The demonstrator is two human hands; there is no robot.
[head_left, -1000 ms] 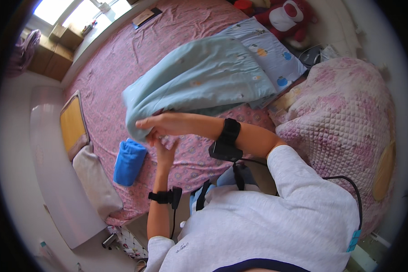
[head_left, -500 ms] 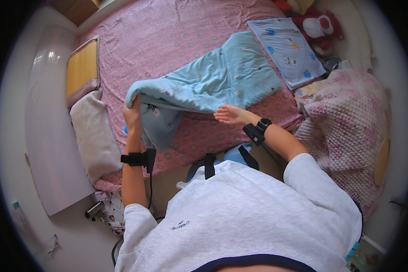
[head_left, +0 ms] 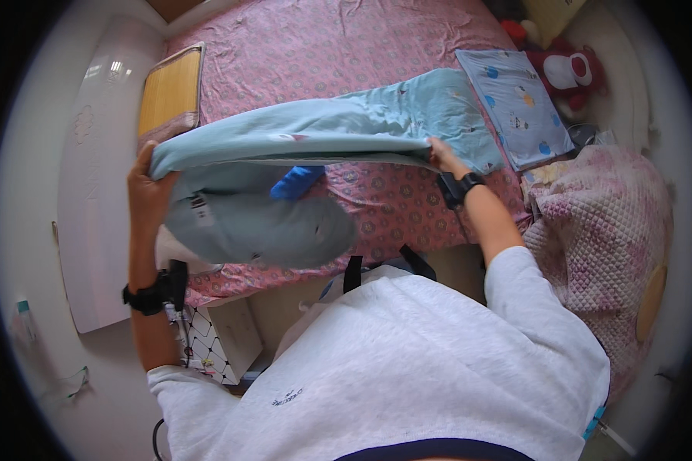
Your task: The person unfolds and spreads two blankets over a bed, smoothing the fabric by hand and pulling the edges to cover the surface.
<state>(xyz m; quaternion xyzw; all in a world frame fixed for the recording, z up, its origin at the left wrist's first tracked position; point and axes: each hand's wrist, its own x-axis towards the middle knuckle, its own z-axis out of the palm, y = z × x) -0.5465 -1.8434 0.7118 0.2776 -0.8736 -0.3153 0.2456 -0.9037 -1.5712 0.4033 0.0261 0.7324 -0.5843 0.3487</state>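
A light blue quilt [head_left: 277, 131] with small printed figures is stretched sideways over the bed. At its left end my left hand [head_left: 151, 183] is closed on a corner, the thumb pressed against the cloth. My right hand [head_left: 444, 157] grips the near edge farther right, its fingers partly hidden by the fabric. Between the hands that edge is drawn nearly straight and lifted. A grey-blue part with a white label [head_left: 201, 209] hangs below it toward me, blurred at its tip. Under the raised edge a bright blue item [head_left: 297, 183] shows; its kind is unclear.
The bed wears a pink patterned sheet [head_left: 284, 58]. A woven-mat pillow [head_left: 171, 88] lies at left by a pale panel [head_left: 96, 207]. On the right are a blue printed pillow [head_left: 519, 107], a red plush bear [head_left: 573, 73] and a quilted floral cover [head_left: 596, 219]. A white cabinet [head_left: 234, 334] stands near my left arm.
My left hand has moved left with its corner, pulling the quilt longer. My right hand, loosely opened at the edge before, has shifted right and now grips it. The grey-blue part has swung out toward me.
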